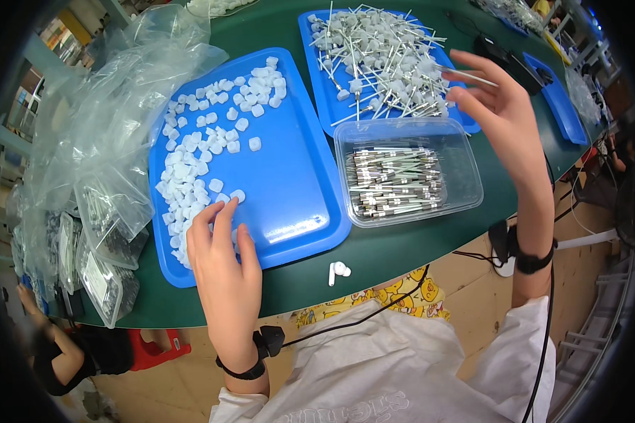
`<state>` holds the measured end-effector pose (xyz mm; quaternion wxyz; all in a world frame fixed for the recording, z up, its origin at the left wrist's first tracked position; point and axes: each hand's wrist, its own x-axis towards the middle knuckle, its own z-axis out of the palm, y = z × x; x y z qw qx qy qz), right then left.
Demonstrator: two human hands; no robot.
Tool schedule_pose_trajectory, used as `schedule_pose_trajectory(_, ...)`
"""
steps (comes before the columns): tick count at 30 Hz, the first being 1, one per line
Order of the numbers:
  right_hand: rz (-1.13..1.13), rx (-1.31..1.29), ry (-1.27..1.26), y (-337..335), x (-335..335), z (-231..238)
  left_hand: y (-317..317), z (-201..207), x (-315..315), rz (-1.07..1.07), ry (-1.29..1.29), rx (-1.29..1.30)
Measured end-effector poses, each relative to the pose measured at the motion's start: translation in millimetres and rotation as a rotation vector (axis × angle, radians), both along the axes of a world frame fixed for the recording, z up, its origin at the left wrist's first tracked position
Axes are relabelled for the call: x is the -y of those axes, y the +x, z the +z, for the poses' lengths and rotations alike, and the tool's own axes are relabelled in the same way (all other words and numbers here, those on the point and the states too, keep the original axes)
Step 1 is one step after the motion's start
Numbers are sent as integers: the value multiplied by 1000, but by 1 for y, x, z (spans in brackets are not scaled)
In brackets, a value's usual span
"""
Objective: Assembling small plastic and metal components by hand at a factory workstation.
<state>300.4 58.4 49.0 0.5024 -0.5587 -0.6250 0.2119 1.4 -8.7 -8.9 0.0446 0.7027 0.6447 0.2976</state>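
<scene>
Small white rounded cube-like caps [183, 169] lie scattered over the left and far parts of a blue tray [296, 204]. My left hand [226, 261] is over the tray's near left part, fingers apart, with its index fingertip at one loose cap [237, 196]. On the right, my right hand [497, 106] holds a thin pale rod [473, 76] between its fingers, beside the second blue tray [324, 106]. That tray is heaped with thin rods bearing whitish caps [388, 63]. Just in front, a clear plastic box [462, 183] contains bare metal-and-white rods [395, 182] laid in rows.
Clear plastic bags [113, 106] are piled left of the trays, above clear packs [106, 275]. A white earbud [339, 271] lies near the green table's [289, 285] front edge. Another blue tray [564, 113] stands far right. Black cables run from my wrist bands.
</scene>
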Motion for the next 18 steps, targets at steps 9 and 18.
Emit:
schedule_pose_trajectory(9, 432, 820, -19, -38, 13, -18, -11, -4, -8, -2, -50, 57)
schedule_pose_trajectory(18, 413, 787, -15, -41, 15, -20, -12, -3, -14, 35, -78, 28)
